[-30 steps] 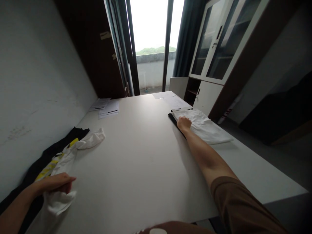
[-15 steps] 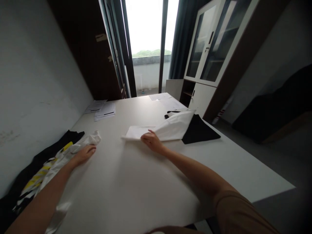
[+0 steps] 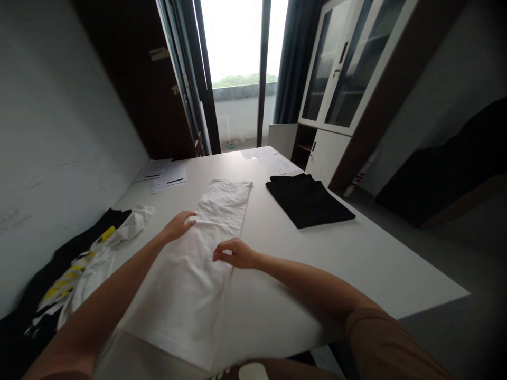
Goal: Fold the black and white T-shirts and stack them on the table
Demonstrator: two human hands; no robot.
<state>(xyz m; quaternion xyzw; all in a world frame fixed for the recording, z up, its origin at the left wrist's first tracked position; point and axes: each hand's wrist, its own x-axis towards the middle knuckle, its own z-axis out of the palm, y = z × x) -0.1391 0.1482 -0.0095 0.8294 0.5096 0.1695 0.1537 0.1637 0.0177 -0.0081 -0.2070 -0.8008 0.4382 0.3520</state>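
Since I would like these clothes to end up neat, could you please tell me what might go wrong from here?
The white cloth is wrinkled near the left hand and right hand, so creases might set in. The black cloth lies close to the table's right edge, so a bump could push it off.

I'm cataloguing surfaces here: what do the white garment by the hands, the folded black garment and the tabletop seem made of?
White garment: thin, matte fabric, perhaps cotton knit; soft wrinkles suggest it.
Folded black garment: matte cloth, fibre unclear; flat layers, no visible shine.
Tabletop: smooth, satin white, possibly laminate; it shows a soft window glow.
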